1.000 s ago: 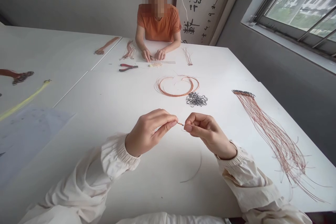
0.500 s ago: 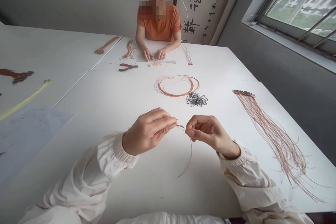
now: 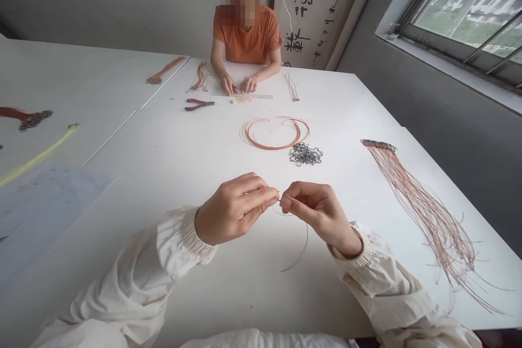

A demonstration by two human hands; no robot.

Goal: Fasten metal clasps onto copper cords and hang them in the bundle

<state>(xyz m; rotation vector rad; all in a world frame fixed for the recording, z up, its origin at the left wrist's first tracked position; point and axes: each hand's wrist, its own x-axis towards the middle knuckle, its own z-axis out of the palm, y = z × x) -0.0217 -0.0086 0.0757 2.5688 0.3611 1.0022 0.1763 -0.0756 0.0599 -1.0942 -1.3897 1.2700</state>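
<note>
Carefully, the left hand (image 3: 232, 212) and right hand (image 3: 318, 212) pinched a fine copper wire (image 3: 305, 250) between closed fingers (image 3: 269, 194), with a wire coil (image 3: 277, 147) and dark clips (image 3: 305, 154) left on the bench (image 3: 163, 141) and a clipped strand bundle (image 3: 424, 212) already laid out.

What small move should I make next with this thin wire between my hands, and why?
Probably draw your right hand slowly away from your left hand. Their fingertips almost touch, and the thin copper wire hangs in a loose curve below them, so it seems to have slack to take up.

Pliers (image 3: 199, 105) lie left of the wire coil (image 3: 275, 133).
</note>
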